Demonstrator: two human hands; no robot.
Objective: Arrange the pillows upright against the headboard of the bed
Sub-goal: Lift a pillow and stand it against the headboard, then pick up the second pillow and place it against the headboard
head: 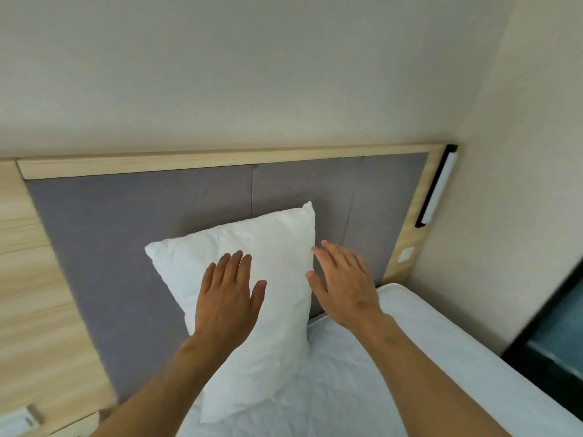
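Observation:
One white pillow (271,263) stands upright on the bed, leaning back on the grey padded headboard (126,222) with its light wooden frame. My left hand (228,294) lies flat on the pillow's front, fingers spread. At the pillow's right edge my right hand (342,283) is spread flat, its fingertips at the edge and partly over the headboard. Neither hand grips anything. Only this one pillow is in view.
The white mattress (410,357) fills the lower right. On the headboard's right post are a black-and-white wall lamp (437,187) and a white switch plate (406,254). Wooden panelling (28,279) lies to the left, a dark window frame (555,326) to the right.

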